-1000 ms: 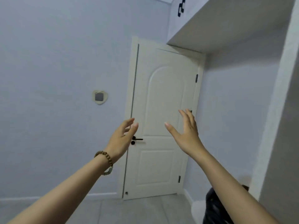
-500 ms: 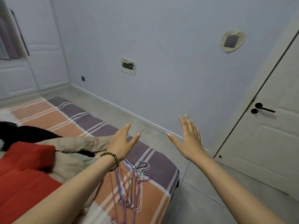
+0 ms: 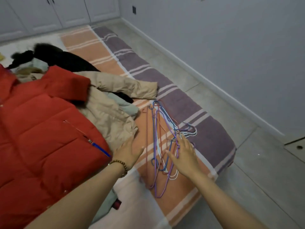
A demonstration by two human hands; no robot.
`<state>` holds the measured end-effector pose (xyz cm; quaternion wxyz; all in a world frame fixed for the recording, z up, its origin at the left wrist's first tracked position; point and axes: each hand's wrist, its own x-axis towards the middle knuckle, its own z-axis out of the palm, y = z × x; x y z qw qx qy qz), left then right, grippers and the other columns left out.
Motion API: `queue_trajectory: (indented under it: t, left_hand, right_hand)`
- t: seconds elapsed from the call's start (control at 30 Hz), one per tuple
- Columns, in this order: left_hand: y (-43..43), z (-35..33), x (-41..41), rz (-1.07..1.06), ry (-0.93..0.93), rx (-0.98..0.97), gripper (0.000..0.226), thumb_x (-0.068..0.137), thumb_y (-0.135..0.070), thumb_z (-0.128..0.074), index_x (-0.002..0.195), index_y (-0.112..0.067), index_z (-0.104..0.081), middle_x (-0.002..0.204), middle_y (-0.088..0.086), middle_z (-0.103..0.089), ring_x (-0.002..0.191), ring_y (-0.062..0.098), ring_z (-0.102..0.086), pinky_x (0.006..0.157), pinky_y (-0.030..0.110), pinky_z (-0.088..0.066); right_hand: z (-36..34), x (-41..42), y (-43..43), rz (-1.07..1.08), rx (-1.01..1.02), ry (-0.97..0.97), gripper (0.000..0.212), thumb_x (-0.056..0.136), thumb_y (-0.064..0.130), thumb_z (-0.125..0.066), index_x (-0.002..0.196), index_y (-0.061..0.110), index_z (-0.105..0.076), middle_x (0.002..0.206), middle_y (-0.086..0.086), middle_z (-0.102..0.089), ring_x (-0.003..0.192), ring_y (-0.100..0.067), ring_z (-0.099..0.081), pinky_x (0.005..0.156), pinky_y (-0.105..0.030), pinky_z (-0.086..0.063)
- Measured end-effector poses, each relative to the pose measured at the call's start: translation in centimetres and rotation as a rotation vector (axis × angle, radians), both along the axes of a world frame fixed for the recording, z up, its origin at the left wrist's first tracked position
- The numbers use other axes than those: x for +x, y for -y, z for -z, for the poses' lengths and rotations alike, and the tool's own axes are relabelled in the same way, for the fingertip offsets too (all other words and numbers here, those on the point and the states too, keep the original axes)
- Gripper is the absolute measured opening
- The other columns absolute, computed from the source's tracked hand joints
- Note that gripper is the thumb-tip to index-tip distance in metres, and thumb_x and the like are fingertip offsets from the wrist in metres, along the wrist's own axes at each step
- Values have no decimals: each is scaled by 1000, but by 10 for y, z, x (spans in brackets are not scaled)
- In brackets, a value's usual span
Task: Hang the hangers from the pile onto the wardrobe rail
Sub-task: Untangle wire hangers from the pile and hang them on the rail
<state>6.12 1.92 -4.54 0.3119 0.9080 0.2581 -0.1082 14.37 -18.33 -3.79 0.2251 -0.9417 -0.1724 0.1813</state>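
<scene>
Looking down from the head view, I saw the hangers (image 3: 173, 129) lying in a loose, crossed heap on the striped bed cover (image 3: 212, 139), near the foot corner, just beside a beige coat (image 3: 112, 113). Both hands were spread, fingers straight, holding nothing. The right hand (image 3: 184, 156) hovered over the near end of the heap; whether its fingertips touched the wire I could not tell. The left hand (image 3: 128, 151), with a bead bracelet (image 3: 120, 164) at the wrist, was over the cover between the coat and the heap.

The hangers looked like thin coated wire in blue, purple, red and white. I judged them very light and a little springy, and likely to snag on one another, so that pulling one might drag out several. The hooks seemed to gather at the side toward the purple stripe. That looked the best place to take hold, by pinching a few hooks together, since the long bottom bars would probably swing and catch.

How many hangers there were I could not count, because the wires overlapped and blurred. A red jacket (image 3: 41, 129) covered much of the bed, with a black garment (image 3: 62, 58) behind it. White cupboard doors (image 3: 66, 10) stood at the far end, cut off by the top edge. No rail was visible anywhere.
</scene>
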Motion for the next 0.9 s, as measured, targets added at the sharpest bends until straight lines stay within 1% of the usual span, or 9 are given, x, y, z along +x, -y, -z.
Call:
queue_trajectory:
  t: [0.17,0.27,0.33,0.4,0.5,0.57,0.7,0.8,0.9]
  left_hand:
    - [15,76,-5,-69,-136,-91,68,91,-51,-42,147,-18,-22,153,4,-28,140,23,-27,114,37,-25]
    - [26,107,-2,-143,-168,-184,66,92,-50,-42,146,-17,-25,151,6,-32,138,26,-32,112,37,-29]
    - [33,124,1,-269,-200,-334,61,93,-47,-42,143,-16,-30,147,8,-39,132,29,-40,102,31,-37]
    - [41,137,3,-380,-220,-439,51,94,-44,-41,135,-14,-40,136,12,-48,120,33,-50,88,29,-43]
    - [50,153,4,-432,-242,-516,44,95,-42,-40,126,-12,-47,126,15,-55,109,35,-55,93,39,-48]
    - [57,157,2,-412,-248,-548,40,97,-35,-41,127,-10,-47,125,13,-55,110,29,-54,90,32,-45]
    - [66,151,-2,-419,-104,-562,18,95,-22,-49,102,-9,-58,96,7,-61,86,20,-54,74,27,-46]
    - [60,138,2,-402,13,-567,15,94,-14,-48,83,-10,-57,74,4,-57,70,16,-51,62,17,-44]
    - [55,112,4,-405,135,-598,16,95,-11,-48,87,-11,-62,65,-2,-56,60,10,-50,52,6,-41]
  right_hand:
    - [85,-5,-9,70,159,-293,78,86,45,-59,148,14,-23,155,-5,-24,144,-21,-22,117,-37,-24]
    - [127,-6,-16,204,231,-435,73,86,38,-63,145,10,-30,148,-6,-35,138,-25,-35,113,-36,-31]
    - [148,-6,-22,300,259,-518,67,88,30,-63,143,7,-32,146,-9,-41,131,-24,-44,110,-35,-35]
    - [165,-8,-26,393,318,-614,62,89,25,-62,141,7,-34,137,-10,-51,120,-24,-53,102,-32,-41]
    - [183,-13,-32,508,400,-724,56,90,19,-60,140,7,-36,127,-14,-57,104,-23,-58,90,-31,-45]
    - [187,-15,-32,561,452,-741,52,90,10,-58,138,7,-38,124,-17,-58,91,-21,-59,77,-25,-48]
    - [176,-13,-29,581,548,-777,39,93,-1,-47,131,5,-44,97,-12,-62,52,-5,-61,46,-11,-43]
    - [154,-9,-28,534,646,-804,28,96,2,-44,123,8,-50,82,-3,-61,46,3,-60,46,-9,-43]
    - [120,-7,-29,487,775,-821,20,96,7,-47,115,11,-50,82,-3,-65,55,-3,-65,51,-11,-45]
